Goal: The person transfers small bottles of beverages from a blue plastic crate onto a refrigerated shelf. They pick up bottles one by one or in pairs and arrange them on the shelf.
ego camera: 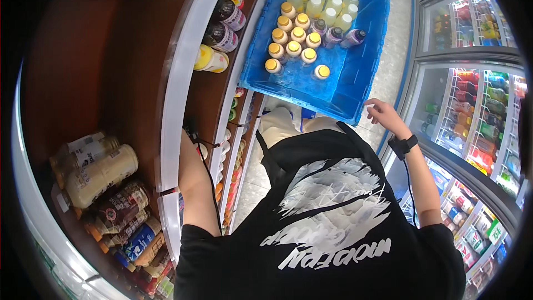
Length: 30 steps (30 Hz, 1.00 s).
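Note:
My right hand [382,114] is beside the near right corner of a blue plastic crate [300,102], fingers loosely bent and apart, holding nothing; whether a fingertip touches the rim I cannot tell. My left forearm reaches into the shelving, and the hand is hidden behind a white shelf edge [177,91]. Inside the crate stand several cream bottles with yellow caps [294,48], several pale yellow bottles with white caps [318,2] and dark-capped purple-labelled bottles [333,36]. One yellow-capped bottle [322,72] stands apart from the others.
Dark bottles with purple labels [222,36] and a yellow-and-white bottle [211,58] lie on the shelf at left. Jars and bottles [102,175] fill part of another shelf at lower left. Glass-door drink coolers [466,108] line the right side, across a tiled floor [395,16].

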Each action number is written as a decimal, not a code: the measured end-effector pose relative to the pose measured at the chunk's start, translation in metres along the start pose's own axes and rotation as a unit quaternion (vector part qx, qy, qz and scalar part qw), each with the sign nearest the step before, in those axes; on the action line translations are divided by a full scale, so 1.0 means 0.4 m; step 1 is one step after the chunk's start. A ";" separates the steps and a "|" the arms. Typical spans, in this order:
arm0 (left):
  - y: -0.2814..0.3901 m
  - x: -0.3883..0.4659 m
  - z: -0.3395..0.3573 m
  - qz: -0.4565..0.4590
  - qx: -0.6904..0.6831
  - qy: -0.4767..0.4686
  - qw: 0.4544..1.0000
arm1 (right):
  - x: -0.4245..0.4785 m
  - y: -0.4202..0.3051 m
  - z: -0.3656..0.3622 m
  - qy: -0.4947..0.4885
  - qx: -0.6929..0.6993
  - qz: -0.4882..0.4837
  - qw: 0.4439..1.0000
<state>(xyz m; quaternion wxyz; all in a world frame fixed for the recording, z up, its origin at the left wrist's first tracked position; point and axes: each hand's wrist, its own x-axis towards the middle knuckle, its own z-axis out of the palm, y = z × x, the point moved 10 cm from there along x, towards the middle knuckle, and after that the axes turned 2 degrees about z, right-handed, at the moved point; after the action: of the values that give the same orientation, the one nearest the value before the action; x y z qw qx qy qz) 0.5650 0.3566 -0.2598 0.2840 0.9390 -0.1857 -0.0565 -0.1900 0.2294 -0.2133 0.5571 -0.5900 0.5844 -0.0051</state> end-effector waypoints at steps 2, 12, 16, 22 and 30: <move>-0.008 0.001 0.016 -0.006 -0.005 -0.005 1.000 | -0.011 0.049 -0.003 0.002 0.011 0.010 1.000; 0.014 -0.059 -0.011 -0.006 -0.030 0.037 0.999 | 0.120 -0.125 0.043 -0.040 -0.102 -0.041 0.993; 0.127 -0.259 -0.101 0.094 -0.109 0.137 0.980 | 0.289 -0.298 0.132 -0.022 -0.184 -0.172 0.967; 0.370 -0.721 -0.080 0.146 -0.217 -0.356 0.897 | 0.560 -0.434 0.258 0.130 -0.412 -0.270 0.860; 0.046 -0.869 -0.237 -0.003 -0.114 -0.322 0.940 | 0.761 -0.403 0.350 0.063 -0.496 -0.211 0.840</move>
<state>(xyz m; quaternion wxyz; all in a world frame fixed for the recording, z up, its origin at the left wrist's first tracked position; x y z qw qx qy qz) 0.2580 0.5234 -0.1704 0.3138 0.8324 -0.2571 -0.3776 0.1089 0.0602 -0.3556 0.1375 -0.8948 0.4043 0.1304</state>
